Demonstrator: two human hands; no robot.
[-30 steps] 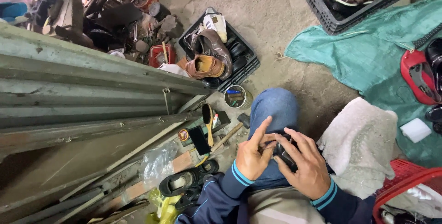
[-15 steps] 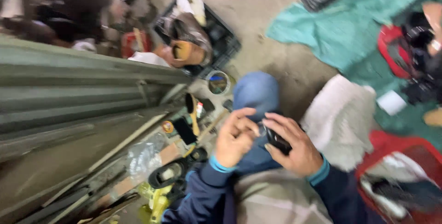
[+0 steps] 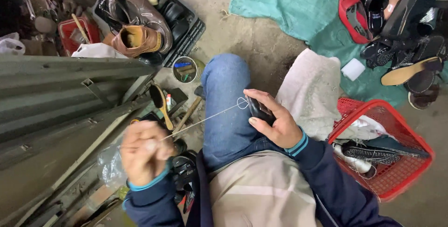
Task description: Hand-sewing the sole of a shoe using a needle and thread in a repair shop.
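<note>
left hand (image 3: 142, 151) pinching taut thread (image 3: 205, 119), right hand (image 3: 273, 119) clasping dark piece (image 3: 258, 109) (shoes in black crate (image 3: 186, 31))

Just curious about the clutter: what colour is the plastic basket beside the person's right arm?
Red, an open-mesh plastic basket; the head view shows it clearly.

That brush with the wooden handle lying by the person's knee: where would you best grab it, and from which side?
Grip the wooden brush by its bare tan handle, the end nearer the person's left hand, coming from above. The dark bristle head points away toward the round tin, and the slim handle looks free to pinch.
</note>
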